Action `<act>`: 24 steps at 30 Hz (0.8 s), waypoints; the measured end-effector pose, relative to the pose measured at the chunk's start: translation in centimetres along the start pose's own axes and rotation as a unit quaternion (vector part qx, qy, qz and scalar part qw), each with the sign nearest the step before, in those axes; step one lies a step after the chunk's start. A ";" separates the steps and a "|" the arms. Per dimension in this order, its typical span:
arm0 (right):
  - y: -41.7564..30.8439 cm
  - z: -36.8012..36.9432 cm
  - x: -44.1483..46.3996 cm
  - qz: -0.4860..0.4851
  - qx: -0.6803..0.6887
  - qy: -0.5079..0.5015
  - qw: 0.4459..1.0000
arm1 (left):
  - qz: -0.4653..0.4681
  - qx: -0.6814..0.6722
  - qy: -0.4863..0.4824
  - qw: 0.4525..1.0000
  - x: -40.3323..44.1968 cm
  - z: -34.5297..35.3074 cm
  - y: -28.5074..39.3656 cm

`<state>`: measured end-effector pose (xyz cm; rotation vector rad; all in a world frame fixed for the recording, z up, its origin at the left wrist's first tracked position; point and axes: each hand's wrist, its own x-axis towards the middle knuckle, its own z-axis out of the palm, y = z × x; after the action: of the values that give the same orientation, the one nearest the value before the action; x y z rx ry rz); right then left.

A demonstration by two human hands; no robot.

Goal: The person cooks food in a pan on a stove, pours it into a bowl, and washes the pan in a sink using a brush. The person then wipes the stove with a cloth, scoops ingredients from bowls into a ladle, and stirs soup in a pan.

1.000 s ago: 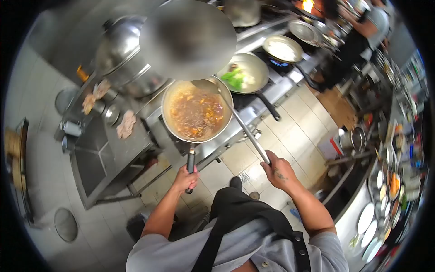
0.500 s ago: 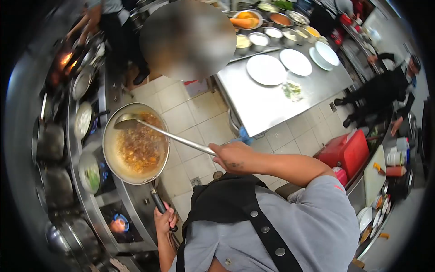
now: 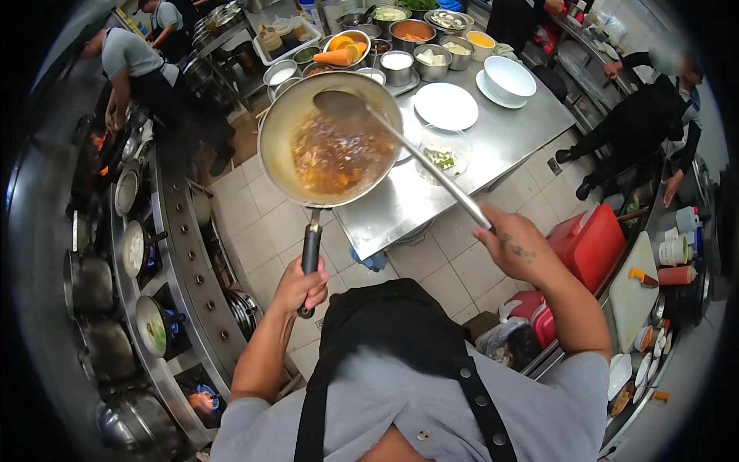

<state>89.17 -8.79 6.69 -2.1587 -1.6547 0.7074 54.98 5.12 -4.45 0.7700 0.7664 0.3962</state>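
Observation:
My left hand (image 3: 300, 286) is wrapped round the black handle of a frying pan (image 3: 279, 142). The pan hangs in the air at the corner of the steel table (image 3: 369, 228), with a brown, saucy mix of meat and vegetables (image 3: 339, 158) inside. In my right hand (image 3: 514, 245) is the long metal handle of a ladle (image 3: 431, 165). Its bowl lies inside the pan, at the far side above the food. Past the pan, on the table, are a white plate (image 3: 446, 106) and a clear dish with green pieces (image 3: 440, 159); part of another white plate is hidden behind the pan.
On the left runs a stove (image 3: 173, 231) with pans and a lit burner (image 3: 204, 400). Metal pots of ingredients (image 3: 396, 69) and a white bowl (image 3: 509, 78) stand on the table. A red cooler (image 3: 586, 242) is at right. Other people stand at left and right.
The pan has swung from beside the stove to the right and over the table's corner, with the ladle still in it. Both hands moved along, and my body turned toward the table.

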 end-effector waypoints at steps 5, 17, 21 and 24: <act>3.0 -0.8 -1.4 0.039 -0.037 0.110 0.993 | -0.025 0.077 -0.046 0.996 5.1 2.1 3.3; 4.7 1.4 -1.0 0.133 -0.005 0.154 0.979 | -0.047 0.191 -0.074 0.978 10.8 3.4 7.0; 4.7 2.1 -1.1 0.138 0.016 0.158 0.978 | -0.041 0.218 -0.070 0.972 11.4 3.1 7.1; 4.6 2.1 -1.4 0.144 0.026 0.158 0.977 | -0.038 0.239 -0.061 0.968 11.5 3.4 7.5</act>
<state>91.38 -11.47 2.70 -2.3529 -1.1665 0.4446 64.79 15.19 -2.66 1.2011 0.7811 0.0888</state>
